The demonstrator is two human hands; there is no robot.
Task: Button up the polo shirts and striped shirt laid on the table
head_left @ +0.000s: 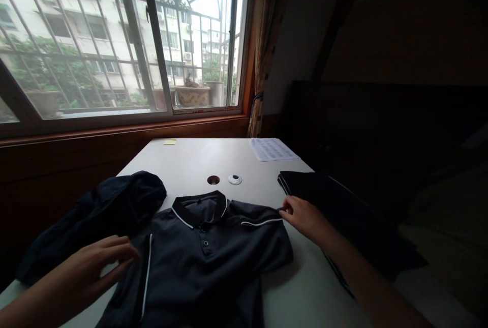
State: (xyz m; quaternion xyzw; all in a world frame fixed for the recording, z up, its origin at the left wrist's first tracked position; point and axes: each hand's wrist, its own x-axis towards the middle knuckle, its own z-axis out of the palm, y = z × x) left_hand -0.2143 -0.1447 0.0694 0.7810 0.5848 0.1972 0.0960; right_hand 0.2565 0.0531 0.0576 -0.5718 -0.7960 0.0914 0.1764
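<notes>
A dark grey polo shirt [213, 262] with a black collar and white piping lies front side up, its collar toward the window. Its sleeve on the right is pinched between the thumb and fingers of my right hand [299, 214]. My left hand [101, 262] is at the shirt's left edge, fingers curled and fingertips close to the thumb. Whether cloth is between those fingertips is hidden. Beyond my left hand lies a bunched dark garment [118, 198]. Dark folded cloth [335, 206] rests along the right side, partly beneath my right forearm.
The white table [194, 160] reaches toward a barred window [171, 38]. A round hole [213, 180] and a small white round piece [235, 179] sit past the collar. Printed sheets [273, 149] and a yellow note [170, 142] lie at the far edge. A curtain [263, 48] hangs behind.
</notes>
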